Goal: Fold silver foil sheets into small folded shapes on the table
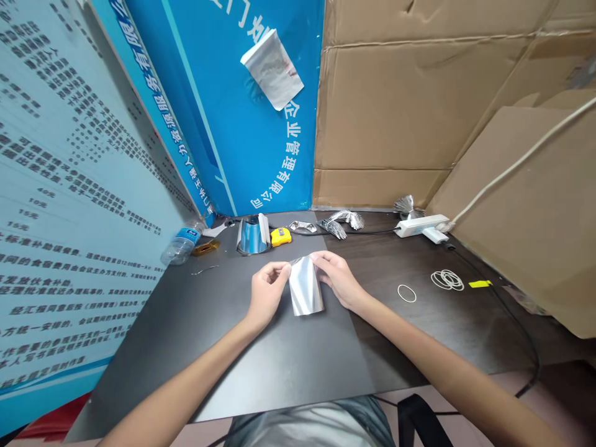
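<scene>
Between my two hands hangs a shiny silver foil sheet [306, 288], its lower edge loose above the dark mat [223, 360]. My left hand [269, 288] pinches the sheet's upper left corner between thumb and fingers. At the upper right corner, my right hand [339, 279] grips it the same way, with some fingers hidden behind the foil. Just beyond the hands stand a roll of reflective film [254, 236] and a yellow tape measure [280, 236].
Silver foil bundles [342, 223] lie at the back beside a white power strip [423, 226]. White rubber bands [447, 280] and a yellow strip [480, 284] rest at right. A plastic bottle [183, 244] lies at left. Blue panel [279, 174] and cardboard [386, 112] walls enclose the desk.
</scene>
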Demonstrator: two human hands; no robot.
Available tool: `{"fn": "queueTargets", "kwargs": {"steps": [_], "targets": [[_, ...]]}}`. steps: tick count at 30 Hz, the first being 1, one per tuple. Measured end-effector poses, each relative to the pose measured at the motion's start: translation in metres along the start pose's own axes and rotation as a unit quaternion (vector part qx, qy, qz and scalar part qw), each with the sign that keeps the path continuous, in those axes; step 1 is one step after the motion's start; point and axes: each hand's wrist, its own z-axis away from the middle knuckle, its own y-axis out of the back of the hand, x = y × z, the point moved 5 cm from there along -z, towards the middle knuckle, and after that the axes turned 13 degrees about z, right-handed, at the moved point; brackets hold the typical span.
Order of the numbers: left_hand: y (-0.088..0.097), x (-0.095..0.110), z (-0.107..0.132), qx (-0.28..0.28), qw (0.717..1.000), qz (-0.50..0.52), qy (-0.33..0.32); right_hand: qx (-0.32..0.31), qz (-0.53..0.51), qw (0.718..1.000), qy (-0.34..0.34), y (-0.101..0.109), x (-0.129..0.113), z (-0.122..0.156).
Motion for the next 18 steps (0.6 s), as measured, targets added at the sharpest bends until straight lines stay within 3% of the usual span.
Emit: {"fn": "queueTargets", "kwargs": {"steps": [5,9,13,18], "targets": [[-0.001,0.002,0.000,-0.017,1.000,-0.006,0.008,0.043,0.034,0.998,0.007,0.009,-0.001,0.000],[-0.001,0.005,-0.003,-0.030,0.999,-0.019,0.016,0.066,0.092,0.992,0.049,0.013,-0.002,-0.004],[0.000,0.008,-0.006,-0.036,0.999,-0.022,0.018,0.066,0.100,0.991,0.067,0.012,-0.001,-0.009],[0.003,0.007,-0.008,-0.029,0.999,-0.023,0.014,0.029,0.070,0.997,0.025,0.013,0.006,-0.010]]}}
